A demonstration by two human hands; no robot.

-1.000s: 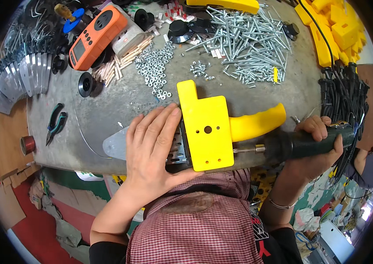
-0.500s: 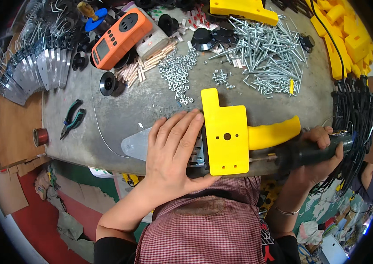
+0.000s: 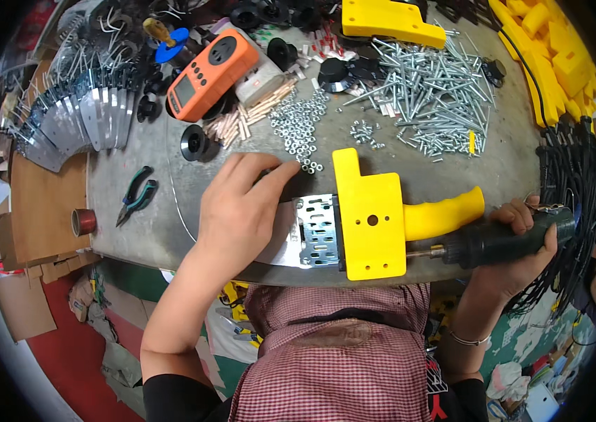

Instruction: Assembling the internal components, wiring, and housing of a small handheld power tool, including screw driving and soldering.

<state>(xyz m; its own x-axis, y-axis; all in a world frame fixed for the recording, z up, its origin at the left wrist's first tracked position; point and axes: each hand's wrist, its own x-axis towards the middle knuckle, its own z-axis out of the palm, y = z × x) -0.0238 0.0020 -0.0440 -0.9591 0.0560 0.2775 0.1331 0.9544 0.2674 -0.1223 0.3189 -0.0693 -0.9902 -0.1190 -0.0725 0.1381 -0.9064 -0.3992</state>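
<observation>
A yellow plastic housing point(image 3: 374, 235) with a curved handle point(image 3: 445, 209) lies at the bench's near edge. Joined to its left side is a silver slotted metal bracket point(image 3: 319, 232), with a smooth metal plate point(image 3: 282, 246) running on under my left hand point(image 3: 241, 204). That hand hovers over the plate, close to the pile of small nuts point(image 3: 298, 123); its fingers are curled together, and what they hold, if anything, is hidden. My right hand point(image 3: 519, 257) grips a dark electric screwdriver point(image 3: 488, 244), whose bit points left at the housing's lower right side, below the handle.
Screws point(image 3: 438, 91) are heaped at the back right. Beyond them are yellow housings point(image 3: 551, 63) and black cables point(image 3: 572, 183). An orange meter point(image 3: 213, 74), a black knob point(image 3: 193, 142), pliers point(image 3: 136, 197) and a fan of metal plates point(image 3: 94, 116) occupy the left.
My left hand has left the bracket and housing, moving left and curling its fingers near the nuts. The slotted bracket is now uncovered. My right hand still holds the screwdriver; the whole view has shifted slightly.
</observation>
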